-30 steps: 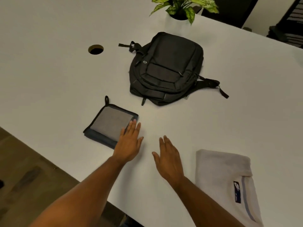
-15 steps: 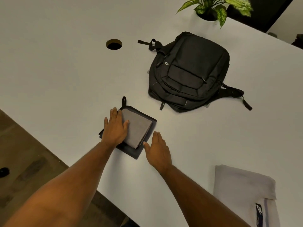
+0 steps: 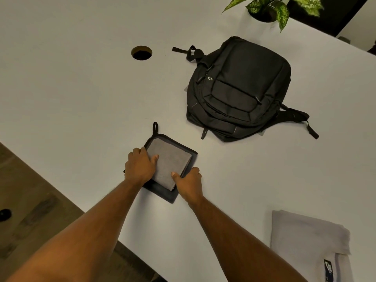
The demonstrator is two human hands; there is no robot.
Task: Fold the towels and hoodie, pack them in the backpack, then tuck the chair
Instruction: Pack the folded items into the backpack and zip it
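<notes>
Two folded towels lie stacked near the table's front edge: a grey towel [image 3: 169, 159] on top of a dark towel [image 3: 162, 193] with a hanging loop. My left hand [image 3: 140, 165] grips the stack's left side, thumb on the grey towel. My right hand [image 3: 188, 181] grips the stack's near right corner, thumb on top, fingers curled at the edge. A black backpack [image 3: 240, 88] lies flat and zipped behind the towels. A folded white hoodie [image 3: 307, 241] with a blue label lies at the bottom right.
A white table [image 3: 71, 88] carries everything. It has a round cable hole [image 3: 141, 52] at the back left. A potted plant [image 3: 264, 9] stands behind the backpack. The table's front edge runs diagonally at the left, with wooden floor [image 3: 30, 200] below.
Both hands moved left from flat on the table onto the towel stack. Their fingers have curled round its left side and near right corner. The camera view shifted left.
</notes>
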